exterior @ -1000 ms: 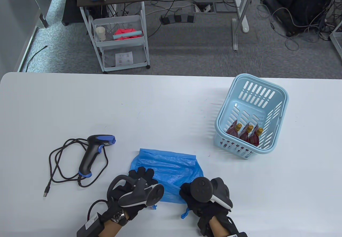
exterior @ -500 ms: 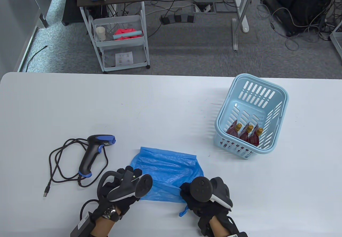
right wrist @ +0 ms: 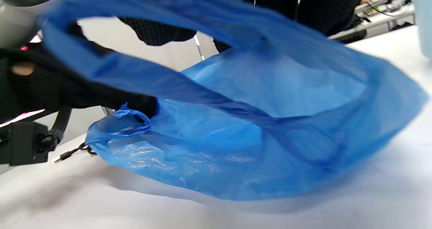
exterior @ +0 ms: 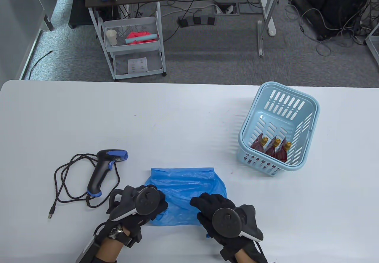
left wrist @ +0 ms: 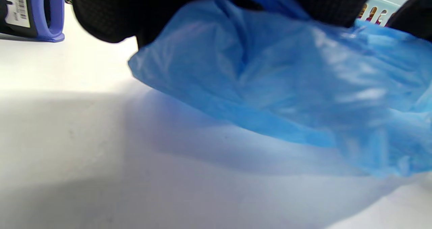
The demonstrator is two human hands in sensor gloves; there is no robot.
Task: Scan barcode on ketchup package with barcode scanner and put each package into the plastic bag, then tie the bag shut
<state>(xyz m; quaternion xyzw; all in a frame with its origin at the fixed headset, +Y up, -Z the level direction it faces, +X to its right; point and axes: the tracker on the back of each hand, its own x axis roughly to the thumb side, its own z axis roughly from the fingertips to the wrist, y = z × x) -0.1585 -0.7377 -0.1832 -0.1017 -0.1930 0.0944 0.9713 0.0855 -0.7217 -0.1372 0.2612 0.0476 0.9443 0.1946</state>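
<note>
scanner (left wrist: 32, 13) label, print too small

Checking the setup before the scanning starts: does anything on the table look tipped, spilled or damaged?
Nothing stands out. Three ketchup packages stand in the basket, the barcode scanner lies on its side, untouched, and both hands, left hand and right hand, hold the blue plastic bag, crumpled but with no tear showing.

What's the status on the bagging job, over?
Both hands, left hand and right hand, grip the blue plastic bag, spreading it. Three ketchup packages wait in basket. Scanner untouched. Nothing in the way.
</note>
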